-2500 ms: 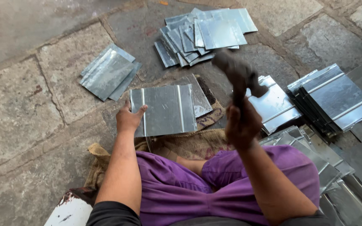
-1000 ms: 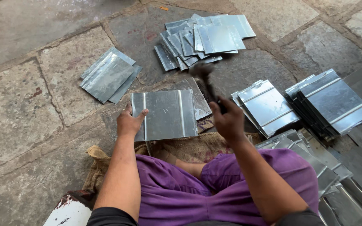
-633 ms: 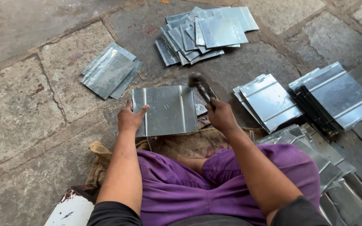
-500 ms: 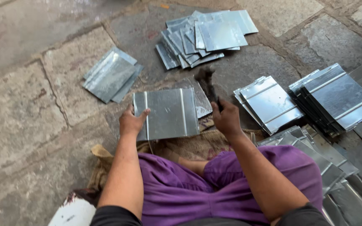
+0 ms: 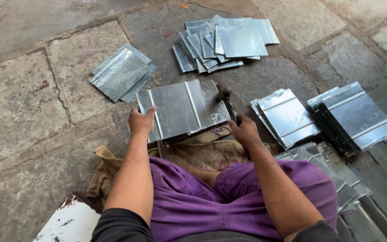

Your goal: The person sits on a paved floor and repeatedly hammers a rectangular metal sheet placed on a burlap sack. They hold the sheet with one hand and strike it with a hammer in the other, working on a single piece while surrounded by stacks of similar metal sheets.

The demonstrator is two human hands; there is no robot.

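I sit on the stone floor in purple trousers. My left hand (image 5: 141, 121) presses on the near left edge of a ribbed metal sheet (image 5: 182, 107) lying flat in front of my knees. My right hand (image 5: 244, 131) is closed around the handle of a dark hammer (image 5: 226, 101). The hammer's head rests low at the right edge of that sheet, touching or nearly touching it.
Piles of similar metal sheets lie around: one at the far left (image 5: 121, 71), a fanned pile at the back (image 5: 224, 44), stacks at the right (image 5: 287, 117) and far right (image 5: 354, 117). Brown sacking (image 5: 202, 154) lies under my legs. A white paint-stained object (image 5: 70, 222) sits near left.
My right hand swung the hammer down from head height to the right edge of the sheet. The left hand stayed on the sheet's left edge.
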